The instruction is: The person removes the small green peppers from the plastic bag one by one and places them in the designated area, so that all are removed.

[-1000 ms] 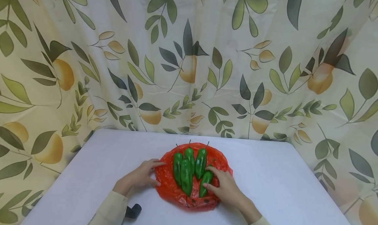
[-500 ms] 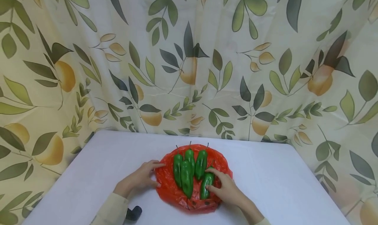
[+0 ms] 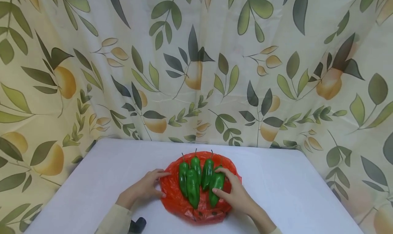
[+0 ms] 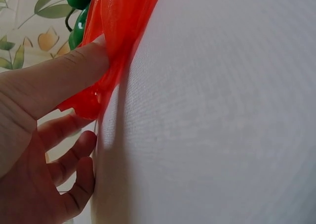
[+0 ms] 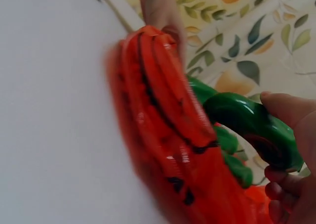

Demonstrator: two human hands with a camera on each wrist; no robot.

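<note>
In the head view, a round, crinkled red plastic bag [image 3: 170,194] lies spread on a white cloth-covered table [image 3: 276,193]. Four long, glossy green peppers with thin stalks [image 3: 192,189] lie side by side on the left and middle of it. A fifth long, glossy green pepper [image 3: 216,186] is on the bag's right side, just beside them, grasped by the right hand [image 3: 237,194] with the thumb near and a finger across the far end. The left hand [image 3: 147,186] rests at the bag's left edge, its thumb and forefinger spread apart and not clenched. A small black object [image 3: 139,223] sits by the left sleeve, and a cream leaf-and-fruit curtain [image 3: 184,107] hangs behind.

In the left wrist view, the straight thumb presses against the red plastic, with the other fingers loosely bent below. That light pressure should be enough to stop the thin plastic sliding; pinching harder would likely wrinkle it.

In the right wrist view, thumb and fingertips take the fifth pepper from opposite sides. The bag's edge is blurred, so whether the pepper's tip bears on the plastic cannot be told. Such smooth skin probably calls for a broad, even hold, with the tip clear of its neighbours.
</note>
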